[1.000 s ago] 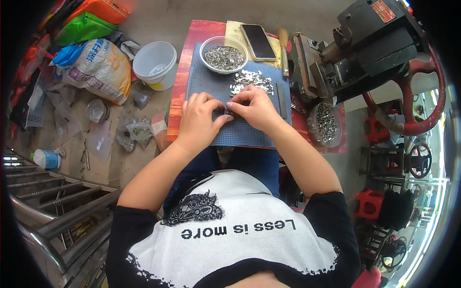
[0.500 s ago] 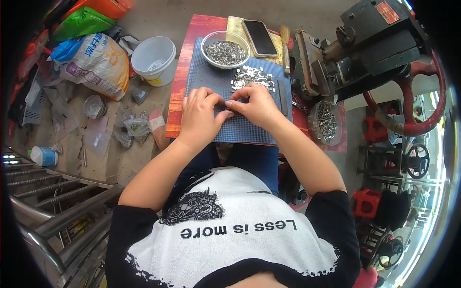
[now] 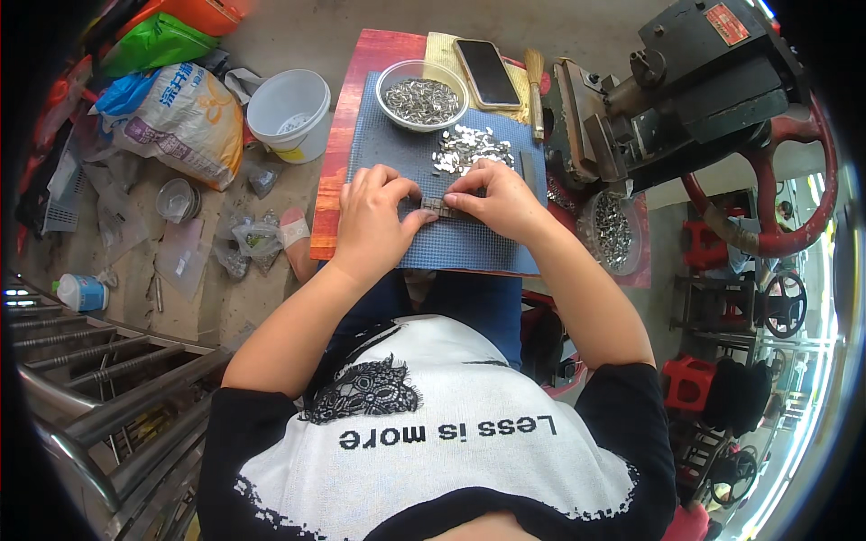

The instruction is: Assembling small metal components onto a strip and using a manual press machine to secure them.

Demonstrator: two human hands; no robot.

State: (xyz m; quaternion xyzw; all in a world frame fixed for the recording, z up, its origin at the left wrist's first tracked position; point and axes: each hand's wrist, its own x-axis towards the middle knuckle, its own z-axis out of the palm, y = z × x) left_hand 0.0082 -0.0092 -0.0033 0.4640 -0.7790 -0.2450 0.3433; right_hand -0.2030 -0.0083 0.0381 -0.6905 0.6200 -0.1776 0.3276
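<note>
A small grey metal block lies on the blue ribbed mat between my hands. My left hand is closed at the block's left end, its thumb in front and fingers curled behind. At the other end, my right hand is in a pinch, thumb and fingertips against the block; any tiny part in them is too small to make out. Just beyond my right hand is a pile of small white and dark metal pieces. A clear bowl of slim metal pieces stands behind, to the left.
A phone lies on a yellow cloth beside a brush. To the right stands a dark machine with a red handwheel, near a tub of metal parts. A white bucket and bags are on the floor at left.
My right hand has shifted slightly right and toward me, uncovering the metal block. The mat has shifted slightly, while my left hand has stayed nearly in place.
</note>
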